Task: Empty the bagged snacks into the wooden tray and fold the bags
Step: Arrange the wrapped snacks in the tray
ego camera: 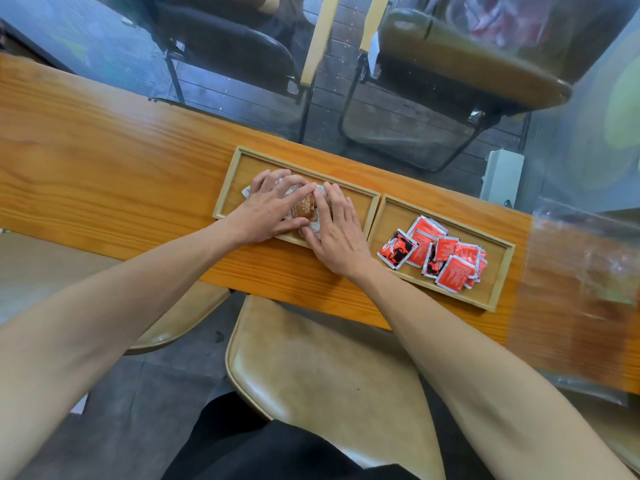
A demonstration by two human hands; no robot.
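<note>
The long wooden table (pixel 104 161) runs across in front of me, and on it sit two wooden trays side by side, their short ends touching or nearly so. The right tray (pixel 498 271) already holds a loose heap of red packets (pixel 440 254), so I judge that half of the job is done. At the far right end of the table lies a clear plastic bag (pixel 585 271), flat but blurred, and I cannot tell whether it is folded. The left tray (pixel 239 168) is where I am working: both my hands rest in it, on a small pile of clear-wrapped snacks (pixel 304 206), brownish inside the film. My left hand (pixel 266 209) lies palm down with fingers spread over the pile; my right hand (pixel 337 233) presses in from the other side, fingers close together, not pinching anything that I can see. I take this to be gathering or levelling the emptied snacks. Next I should lift off gently, so nothing clings, then reach for the bag and fold it
</note>
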